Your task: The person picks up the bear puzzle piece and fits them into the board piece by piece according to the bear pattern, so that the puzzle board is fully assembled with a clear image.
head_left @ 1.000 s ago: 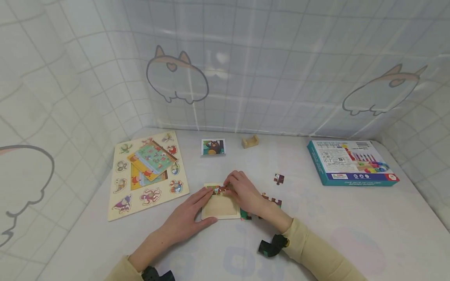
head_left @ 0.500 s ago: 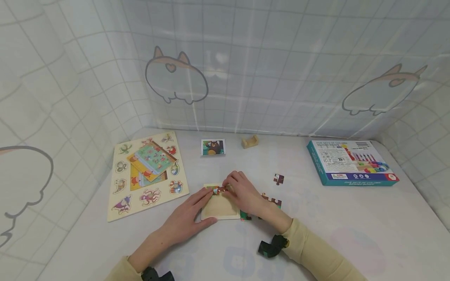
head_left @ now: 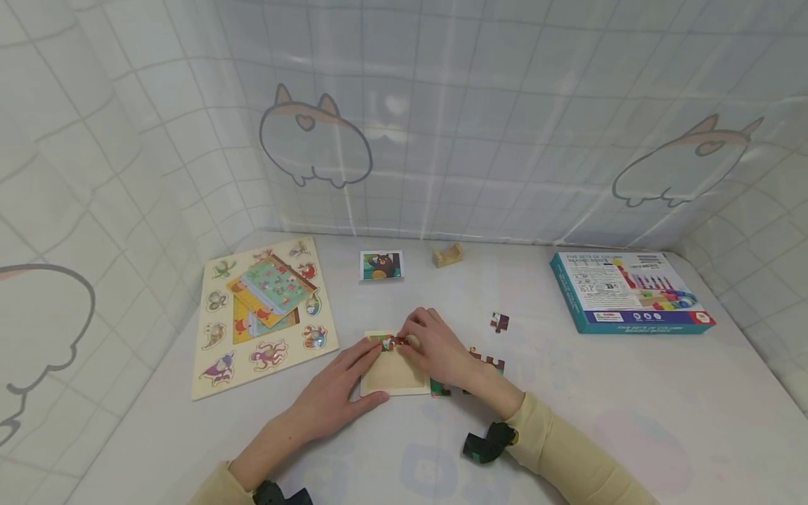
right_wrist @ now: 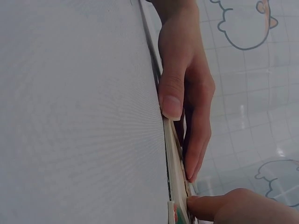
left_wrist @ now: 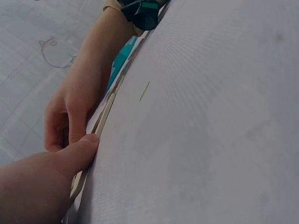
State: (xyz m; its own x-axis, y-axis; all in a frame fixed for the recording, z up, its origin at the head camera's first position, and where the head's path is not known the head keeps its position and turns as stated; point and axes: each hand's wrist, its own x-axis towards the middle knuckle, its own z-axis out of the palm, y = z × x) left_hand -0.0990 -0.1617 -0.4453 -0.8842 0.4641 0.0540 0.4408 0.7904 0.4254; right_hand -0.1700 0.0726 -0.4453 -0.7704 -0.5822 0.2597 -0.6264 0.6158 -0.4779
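Note:
A shallow wooden puzzle tray (head_left: 394, 379) lies in the middle of the head view, with a few jigsaw pieces (head_left: 386, 343) along its far edge. My left hand (head_left: 328, 396) rests along the tray's left side, fingers fairly straight towards the pieces. In the right wrist view, the left thumb (right_wrist: 172, 105) touches the tray's edge. At the tray's far right corner, my right hand (head_left: 438, 354) pinches a brown jigsaw piece (head_left: 400, 341), mostly covered by the fingers. More joined pieces (head_left: 492, 361) lie partly hidden under the right wrist.
One loose jigsaw piece (head_left: 499, 322) lies right of the right hand. Behind the tray are a bear picture card (head_left: 381, 266) and a small wooden holder (head_left: 447, 255). A knobbed animal board (head_left: 211, 358) bearing picture boards stands left; a teal-edged box (head_left: 631, 294) lies right.
The right fingers shift very slightly at the tray's far edge, and the brown piece turns a little under them. The left hand stays in place.

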